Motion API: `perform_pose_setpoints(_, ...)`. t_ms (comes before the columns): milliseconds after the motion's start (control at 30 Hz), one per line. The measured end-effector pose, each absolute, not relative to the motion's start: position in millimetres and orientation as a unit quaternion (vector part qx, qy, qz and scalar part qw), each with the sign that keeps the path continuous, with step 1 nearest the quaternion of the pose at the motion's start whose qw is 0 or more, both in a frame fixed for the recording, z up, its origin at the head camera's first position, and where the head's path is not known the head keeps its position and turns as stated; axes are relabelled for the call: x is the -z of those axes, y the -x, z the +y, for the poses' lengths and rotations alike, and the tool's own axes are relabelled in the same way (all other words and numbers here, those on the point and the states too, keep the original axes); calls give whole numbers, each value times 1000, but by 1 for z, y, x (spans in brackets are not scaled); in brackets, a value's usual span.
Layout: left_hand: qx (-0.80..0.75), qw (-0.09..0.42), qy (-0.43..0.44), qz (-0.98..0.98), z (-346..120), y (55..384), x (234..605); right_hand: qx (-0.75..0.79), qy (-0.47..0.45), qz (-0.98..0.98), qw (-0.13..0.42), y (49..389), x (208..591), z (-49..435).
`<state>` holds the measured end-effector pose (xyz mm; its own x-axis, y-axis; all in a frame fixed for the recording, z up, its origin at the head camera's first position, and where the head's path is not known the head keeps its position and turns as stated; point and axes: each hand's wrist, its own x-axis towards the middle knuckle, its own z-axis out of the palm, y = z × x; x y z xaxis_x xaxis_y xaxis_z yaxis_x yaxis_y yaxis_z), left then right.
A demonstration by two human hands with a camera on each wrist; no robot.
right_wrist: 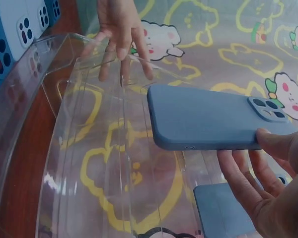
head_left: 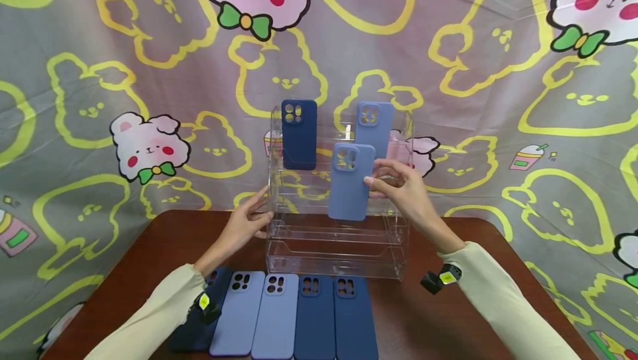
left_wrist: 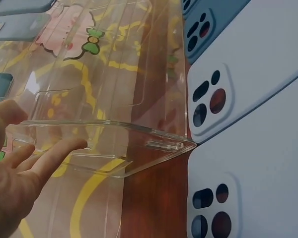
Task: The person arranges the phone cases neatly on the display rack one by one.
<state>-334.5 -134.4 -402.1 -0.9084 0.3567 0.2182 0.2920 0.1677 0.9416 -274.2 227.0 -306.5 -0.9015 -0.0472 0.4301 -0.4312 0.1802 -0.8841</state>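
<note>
My right hand (head_left: 406, 188) pinches a light blue phone case (head_left: 349, 199) by its right edge, thumb on the back face and fingers behind. The case stands upright, camera cutouts at the top, in front of a clear acrylic tiered stand (head_left: 334, 266). In the right wrist view, the same phone case (right_wrist: 203, 119) hangs over the stand's tiers. My left hand (head_left: 246, 219) touches the stand's left side with fingers extended. On the stand's top tier are a dark blue phone case (head_left: 300, 141) at left and another light blue phone case (head_left: 376, 124) at right, partly overlapped by the held one.
In front of the stand, several phone cases lie in a row on the brown table (head_left: 443, 321): light ones such as this pale blue case (head_left: 275, 321) and dark ones such as this navy case (head_left: 356, 321). A patterned cloth (head_left: 319, 50) hangs behind the table.
</note>
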Motion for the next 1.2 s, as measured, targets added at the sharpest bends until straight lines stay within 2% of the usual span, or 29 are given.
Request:
perform_pose_setpoints(600, -626, 55, -213, 748, -137, 334, 400, -645, -179, -721, 178, 319, 304, 194)
perform_pose_setpoints(800, -625, 42, -206, 752, -141, 328, 403, -630, -197, -726, 192, 338, 305, 176)
perform_pose_setpoints(1033, -623, 43, -221, 749, -139, 330, 402, -637, -193, -716, 213, 346, 312, 165)
perform_pose_setpoints(1200, -619, 39, -225, 751, -137, 332, 399, -645, -195, -709, 208, 348, 314, 159)
